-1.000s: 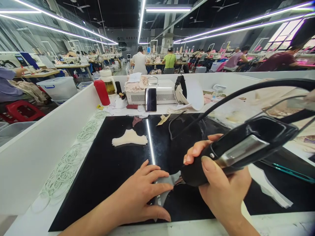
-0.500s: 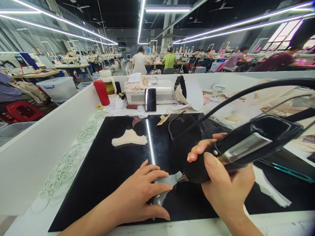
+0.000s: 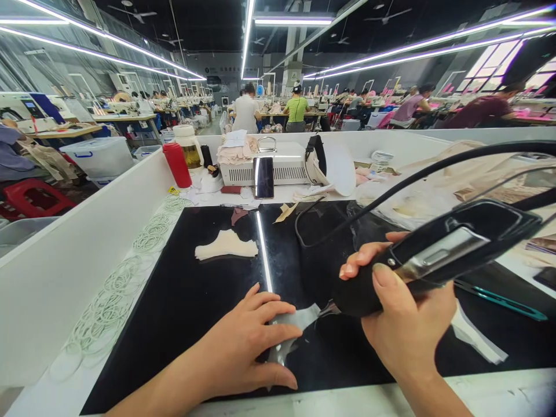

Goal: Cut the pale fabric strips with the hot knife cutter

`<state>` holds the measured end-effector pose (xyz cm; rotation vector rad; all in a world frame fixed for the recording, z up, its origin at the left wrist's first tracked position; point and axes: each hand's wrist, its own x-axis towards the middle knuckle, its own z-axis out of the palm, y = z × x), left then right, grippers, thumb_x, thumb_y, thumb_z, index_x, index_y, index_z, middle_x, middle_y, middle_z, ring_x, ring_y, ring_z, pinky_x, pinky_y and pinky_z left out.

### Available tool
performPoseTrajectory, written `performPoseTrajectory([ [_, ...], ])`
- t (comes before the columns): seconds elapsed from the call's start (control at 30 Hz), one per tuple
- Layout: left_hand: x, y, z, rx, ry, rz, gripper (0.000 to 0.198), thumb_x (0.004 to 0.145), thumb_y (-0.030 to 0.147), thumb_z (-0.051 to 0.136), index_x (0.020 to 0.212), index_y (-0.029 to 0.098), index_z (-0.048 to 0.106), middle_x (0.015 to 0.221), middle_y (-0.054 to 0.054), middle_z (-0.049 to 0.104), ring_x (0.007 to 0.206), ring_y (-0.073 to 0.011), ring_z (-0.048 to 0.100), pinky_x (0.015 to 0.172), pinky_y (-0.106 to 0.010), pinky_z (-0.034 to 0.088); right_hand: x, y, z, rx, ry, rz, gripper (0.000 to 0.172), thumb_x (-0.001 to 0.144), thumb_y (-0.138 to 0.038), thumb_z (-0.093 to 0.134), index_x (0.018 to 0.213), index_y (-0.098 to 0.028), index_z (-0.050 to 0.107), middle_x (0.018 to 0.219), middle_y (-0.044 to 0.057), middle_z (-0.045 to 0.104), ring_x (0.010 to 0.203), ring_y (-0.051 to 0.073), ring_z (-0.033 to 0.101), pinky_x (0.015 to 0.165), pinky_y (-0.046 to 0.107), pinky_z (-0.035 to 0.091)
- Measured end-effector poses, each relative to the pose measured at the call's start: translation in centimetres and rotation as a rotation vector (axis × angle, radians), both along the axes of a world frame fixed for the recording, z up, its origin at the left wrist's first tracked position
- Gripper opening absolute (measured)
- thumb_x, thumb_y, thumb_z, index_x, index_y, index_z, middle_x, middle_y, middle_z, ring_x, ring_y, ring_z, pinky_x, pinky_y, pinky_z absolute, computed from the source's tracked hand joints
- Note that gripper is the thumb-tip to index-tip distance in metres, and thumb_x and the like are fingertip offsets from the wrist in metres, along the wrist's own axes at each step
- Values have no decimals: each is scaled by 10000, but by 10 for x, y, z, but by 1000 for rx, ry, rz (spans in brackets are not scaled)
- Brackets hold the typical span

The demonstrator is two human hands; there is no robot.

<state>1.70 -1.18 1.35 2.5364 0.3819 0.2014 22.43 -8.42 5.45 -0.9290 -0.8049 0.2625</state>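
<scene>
My left hand (image 3: 256, 336) lies on the black work surface (image 3: 174, 347) with its fingers spread. Under and between those fingers is a thin grey piece (image 3: 304, 316), partly covered by the hand. My right hand (image 3: 408, 324) is wrapped round a black corded hand tool (image 3: 438, 255) with a silver lever along its body. The tool leans up to the right, and its narrow metal tip (image 3: 329, 309) sits at the grey piece's right end. Whether tip and piece touch, I cannot tell. Farther back lies a cream fabric piece (image 3: 226, 245).
Pale green rings (image 3: 104, 310) lie in heaps along the left wall. White strips (image 3: 478, 336) and a teal-edged tool (image 3: 504, 300) lie at right. A phone (image 3: 263, 178) leans on a white box (image 3: 286, 153) at the back. The tool's black cable (image 3: 434, 168) arches over the right side.
My right hand and the tool have shifted slightly right, and more of the metal tip shows. My left hand stays over the grey piece.
</scene>
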Motion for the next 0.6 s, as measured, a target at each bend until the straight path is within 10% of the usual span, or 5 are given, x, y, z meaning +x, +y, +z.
performPoseTrajectory([
  [0.33, 0, 4, 0, -2, -100, 185, 295, 1037, 300, 584, 1319, 231, 640, 1453, -87, 583, 1356, -259, 531, 1203, -488, 401, 3, 1, -1, -24, 2, -8, 342, 828, -262, 807, 1112, -268, 615, 807, -39, 673, 650, 176, 633, 657, 371, 537],
  [0.6, 1, 8, -14, 67, -97, 348, 160, 925, 194, 724, 1075, 225, 678, 1372, -74, 625, 1361, -303, 488, 1122, -500, 478, 16, -4, 0, -183, -189, -67, 340, 894, -420, 754, 1190, -288, 651, 1073, 32, 700, 897, 239, 672, 866, 439, 548],
])
